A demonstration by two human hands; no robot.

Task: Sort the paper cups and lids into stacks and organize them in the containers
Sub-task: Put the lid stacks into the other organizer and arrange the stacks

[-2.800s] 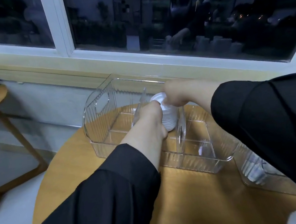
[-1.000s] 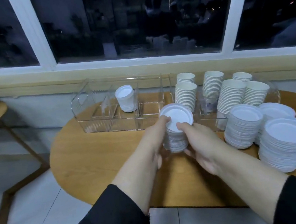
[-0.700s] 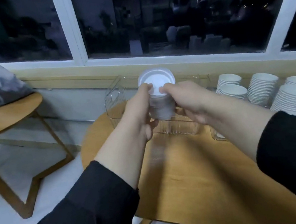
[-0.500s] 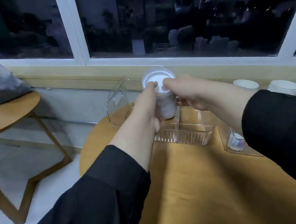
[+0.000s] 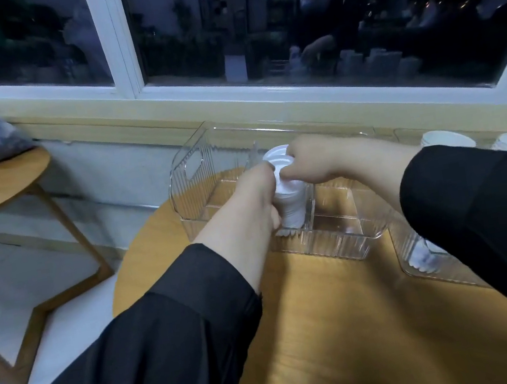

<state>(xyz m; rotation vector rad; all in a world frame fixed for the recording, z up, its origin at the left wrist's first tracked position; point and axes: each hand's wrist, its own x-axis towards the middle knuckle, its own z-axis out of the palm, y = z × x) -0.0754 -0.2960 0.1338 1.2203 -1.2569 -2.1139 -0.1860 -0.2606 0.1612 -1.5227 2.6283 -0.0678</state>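
Inside ribbed clear container (image 5: 200, 197), round white lid stack (image 5: 290, 199)

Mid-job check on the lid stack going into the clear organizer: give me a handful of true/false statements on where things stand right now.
1. Both hands hold the stack of lids. True: the left hand and the right hand each have a grip on it.
2. The stack is being set into the clear container. True.
3. The container sits on the floor. False: it stands on the round wooden table.
4. The person's sleeves are white. False: both sleeves are black.
5. White cup stacks show at the far right. True.
6. The window shows bright daylight. False: it is dark outside.
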